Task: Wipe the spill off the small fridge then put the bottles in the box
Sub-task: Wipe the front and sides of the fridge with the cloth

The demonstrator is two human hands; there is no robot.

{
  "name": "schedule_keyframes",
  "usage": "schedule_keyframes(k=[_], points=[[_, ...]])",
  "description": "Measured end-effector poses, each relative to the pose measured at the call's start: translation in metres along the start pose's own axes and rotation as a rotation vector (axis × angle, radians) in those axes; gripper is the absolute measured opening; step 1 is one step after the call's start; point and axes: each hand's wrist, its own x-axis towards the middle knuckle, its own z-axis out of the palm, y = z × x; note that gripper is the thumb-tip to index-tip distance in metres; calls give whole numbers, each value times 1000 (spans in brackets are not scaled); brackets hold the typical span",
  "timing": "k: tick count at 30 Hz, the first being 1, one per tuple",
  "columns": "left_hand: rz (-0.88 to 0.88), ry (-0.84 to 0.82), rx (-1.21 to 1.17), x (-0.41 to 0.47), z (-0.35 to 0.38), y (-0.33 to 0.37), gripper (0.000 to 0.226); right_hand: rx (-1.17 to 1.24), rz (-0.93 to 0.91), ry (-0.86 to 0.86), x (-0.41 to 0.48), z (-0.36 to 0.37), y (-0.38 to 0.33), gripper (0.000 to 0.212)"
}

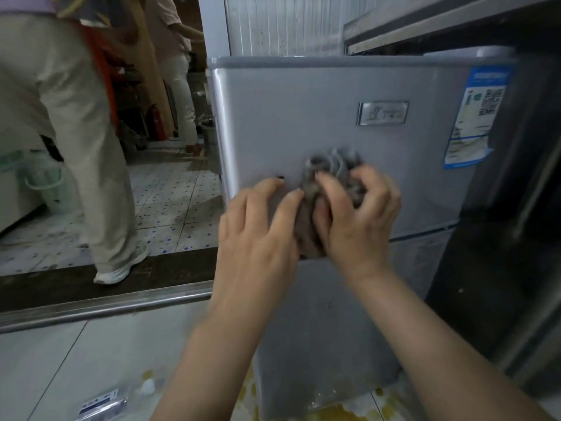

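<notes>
The small grey fridge (303, 110) stands in front of me with its door closed. A crumpled grey cloth (334, 168) is pressed against the door's middle. My right hand (358, 214) grips the cloth with curled fingers. My left hand (258, 226) lies beside it, fingers spread, fingertips touching the door and the cloth's left edge. A small dark spot (280, 177) sits on the door just above my left fingers. A clear plastic bottle (112, 401) with a blue-and-white label lies on the floor at the lower left. No box is in view.
A yellow-orange spill (343, 413) spreads on the tiles around the fridge's foot. A dark cabinet (501, 238) stands close on the right. A doorway with a metal threshold (106, 305) opens on the left, where a person in beige trousers (76, 132) stands.
</notes>
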Motion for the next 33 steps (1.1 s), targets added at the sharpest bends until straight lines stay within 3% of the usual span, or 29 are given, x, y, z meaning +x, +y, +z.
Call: schedule_keyframes(k=[3,8,14,19,28,33], points=[[72,-64,107,-3,2,1,54,6,-72,-61,-31,-8,13,23],[103,-86,184,-4,2,4,55,-20,-155,-39,-7,-10,26,18],[131,-15,205,16,8,14,46,-79,-63,54,65,-6,44,23],[138,84,186,34,16,20,37,2,49,30,29,-8,53,24],[106,158,242,47,26,28,25,2,-66,-4,0,-12,81,24],[189,192,279,59,31,33,23,-79,104,69,63,-13,102,24]])
